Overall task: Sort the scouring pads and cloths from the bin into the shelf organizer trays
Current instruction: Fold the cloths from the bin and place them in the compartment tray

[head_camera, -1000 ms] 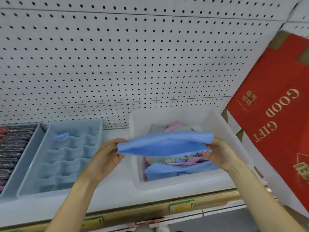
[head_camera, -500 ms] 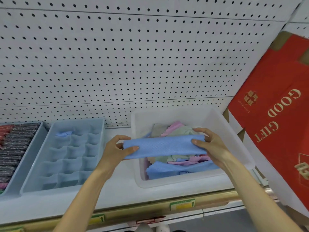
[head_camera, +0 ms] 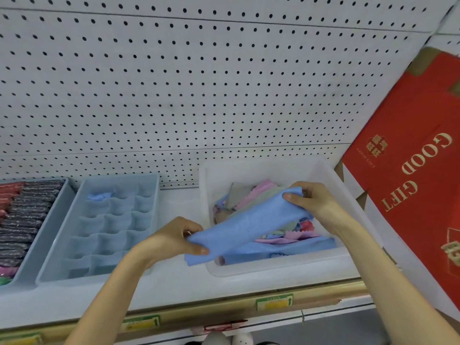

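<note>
Head view showed both hands pinching one folded blue cloth (head_camera: 249, 224) by its ends. The left hand (head_camera: 171, 239) gripped the lower end just outside the bin's left wall, thumb on top. The right hand (head_camera: 317, 204) gripped the upper end above the bin's contents. The cloth had a fine woven grid texture and slanted across the bin's front-left corner.

Beneath it, the translucent white plastic bin (head_camera: 273, 267) held a loose heap of cloths (head_camera: 263, 189) in pink, grey, green and blue, some with zigzag-cut edges. Left of the bin on the white shelf (head_camera: 174, 290) lay a pale blue divided tray (head_camera: 117, 235) with wavy-walled cells; a small blue cloth (head_camera: 98, 196) sat in one back cell. Further left, a plain tray (head_camera: 44, 241) was packed with rows of dark, glittery scouring pads (head_camera: 25, 215). White pegboard (head_camera: 199, 83) stood behind, and a red "GOOD GIFT" cardboard box (head_camera: 410, 185) leaned at the right.
</note>
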Tool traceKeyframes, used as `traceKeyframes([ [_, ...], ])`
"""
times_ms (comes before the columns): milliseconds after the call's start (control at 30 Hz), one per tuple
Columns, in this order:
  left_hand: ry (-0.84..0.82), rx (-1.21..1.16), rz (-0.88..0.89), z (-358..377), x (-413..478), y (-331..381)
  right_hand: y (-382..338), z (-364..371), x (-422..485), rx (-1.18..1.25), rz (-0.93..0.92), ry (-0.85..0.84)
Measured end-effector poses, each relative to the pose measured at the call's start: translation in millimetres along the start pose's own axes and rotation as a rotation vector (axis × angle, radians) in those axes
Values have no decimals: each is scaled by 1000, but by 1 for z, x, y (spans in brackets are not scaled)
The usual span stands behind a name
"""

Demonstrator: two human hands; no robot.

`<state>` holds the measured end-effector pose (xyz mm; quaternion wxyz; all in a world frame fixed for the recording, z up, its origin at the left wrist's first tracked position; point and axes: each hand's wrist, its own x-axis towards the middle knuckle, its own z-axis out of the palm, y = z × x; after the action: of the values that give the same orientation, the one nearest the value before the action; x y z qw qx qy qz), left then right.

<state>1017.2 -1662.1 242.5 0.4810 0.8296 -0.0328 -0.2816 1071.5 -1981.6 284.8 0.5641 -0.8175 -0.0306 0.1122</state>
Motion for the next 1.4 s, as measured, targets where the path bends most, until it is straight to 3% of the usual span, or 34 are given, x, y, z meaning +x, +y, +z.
traceKeyframes([
  [133,-148,134,4,-6,9,14,-34,3,-5,-96,-119,-130],
  [233,-215,160,107,-2,18,40,-62,5,-7,-140,-173,-238],
  [400,-348,-158,323,25,25,97,-97,5,-3,-297,-252,-349],
  [600,-290,-467,301,51,31,107,-111,-14,8,-417,-203,-344],
  [800,-458,-658,245,63,23,109,-102,-15,19,-418,-166,-335],
  [967,-504,-734,180,72,21,106,-85,-8,26,-380,-114,-353],
  [1133,-587,-823,124,80,19,102,-63,-2,27,-336,-103,-279],
  [1400,-724,-941,56,92,23,96,-32,13,30,-529,38,-67],
])
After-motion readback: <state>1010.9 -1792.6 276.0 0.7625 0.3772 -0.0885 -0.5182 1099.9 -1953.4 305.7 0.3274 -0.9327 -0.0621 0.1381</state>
